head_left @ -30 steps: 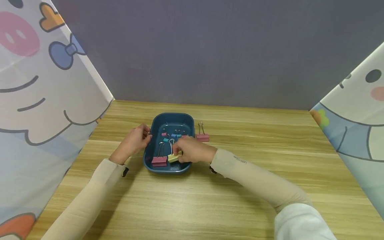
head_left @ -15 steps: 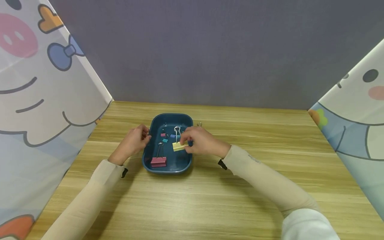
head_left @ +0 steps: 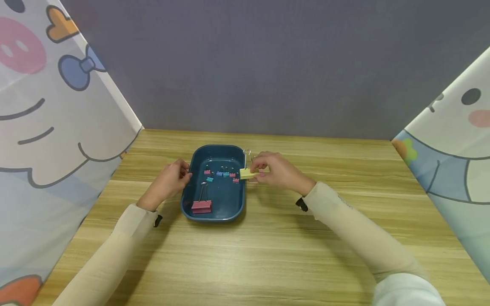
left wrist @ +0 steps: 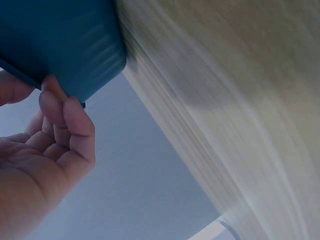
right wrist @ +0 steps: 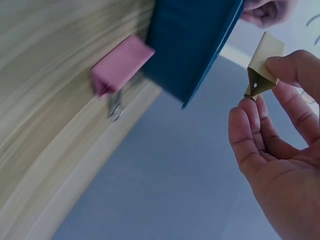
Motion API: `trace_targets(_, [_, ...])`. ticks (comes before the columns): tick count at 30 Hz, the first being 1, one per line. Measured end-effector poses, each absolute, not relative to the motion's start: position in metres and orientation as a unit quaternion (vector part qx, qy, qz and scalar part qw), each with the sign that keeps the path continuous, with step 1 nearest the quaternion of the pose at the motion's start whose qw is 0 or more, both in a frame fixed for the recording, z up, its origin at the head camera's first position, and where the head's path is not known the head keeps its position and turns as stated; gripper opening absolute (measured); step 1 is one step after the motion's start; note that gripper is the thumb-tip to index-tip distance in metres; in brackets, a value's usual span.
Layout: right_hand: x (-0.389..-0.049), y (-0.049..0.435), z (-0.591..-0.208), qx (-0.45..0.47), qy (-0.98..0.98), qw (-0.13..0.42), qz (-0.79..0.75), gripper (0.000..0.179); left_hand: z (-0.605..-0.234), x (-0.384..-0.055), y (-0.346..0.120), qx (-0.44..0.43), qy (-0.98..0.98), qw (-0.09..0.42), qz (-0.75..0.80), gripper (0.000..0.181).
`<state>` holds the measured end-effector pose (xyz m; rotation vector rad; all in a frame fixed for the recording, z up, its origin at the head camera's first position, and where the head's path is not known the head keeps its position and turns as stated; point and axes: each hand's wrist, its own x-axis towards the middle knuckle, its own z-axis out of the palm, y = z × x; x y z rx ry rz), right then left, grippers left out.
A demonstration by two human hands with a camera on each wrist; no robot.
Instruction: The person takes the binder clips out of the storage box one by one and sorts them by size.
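Observation:
A dark blue tray (head_left: 226,200) stands on the wooden table, and my left hand (head_left: 167,183) pinches its left rim between thumb and fingers (left wrist: 77,117). At the tray's right rim, my right hand (head_left: 283,172) holds a yellow binder clip (head_left: 245,173) by its body, wire handles upward. The right wrist view shows the thumb on one side of this yellow clip (right wrist: 265,57) and fingertips below. A large pink binder clip (head_left: 201,207) lies in the tray's near left corner. Several small pink, blue and teal binder clips (head_left: 220,173) lie across its middle.
On the table right of the tray is another large pink binder clip (right wrist: 122,65), mostly hidden behind my right hand in the head view. A grey panel (head_left: 268,68) rises behind the table, with cartoon-printed cloths (head_left: 76,140) at both sides.
My right hand has lifted the yellow binder clip from the tray's near part and carried it right and away from me, to the right rim. My left hand stays at the left rim.

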<state>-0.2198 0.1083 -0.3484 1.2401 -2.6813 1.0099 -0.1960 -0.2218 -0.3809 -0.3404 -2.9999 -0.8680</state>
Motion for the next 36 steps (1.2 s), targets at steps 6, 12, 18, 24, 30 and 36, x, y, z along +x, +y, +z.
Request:
trace_targets(6, [-0.228,0.129,-0.353,0.385,-0.869,0.017,0.311,0.015,-0.382,-0.197,-0.222,-0.111,-0.955,0.006,-0.276,0.023])
trace_targets(12, [-0.237,0.143,-0.361,0.370,-0.874,0.014,0.315,0.015,-0.382,-0.197,-0.222,-0.110,-0.955,0.004,-0.277,0.023])
trace_targets(18, [-0.245,0.155,-0.370,0.358,-0.877,0.007,0.320,0.014,-0.382,-0.197,-0.222,-0.108,-0.956,0.000,-0.274,0.024])
trace_targets(24, [-0.254,0.166,-0.381,0.350,-0.880,0.006,0.322,0.012,-0.382,-0.197,-0.222,-0.108,-0.956,0.003,-0.271,0.023])
trace_targets(30, [-0.258,0.173,-0.389,0.326,-0.891,-0.004,0.315,0.013,-0.383,-0.197,-0.223,-0.108,-0.957,0.003,-0.271,0.024])
trace_targets(36, [-0.261,0.176,-0.392,0.298,-0.901,-0.026,0.313,0.012,-0.383,-0.197,-0.222,-0.109,-0.956,0.002,-0.271,0.024])
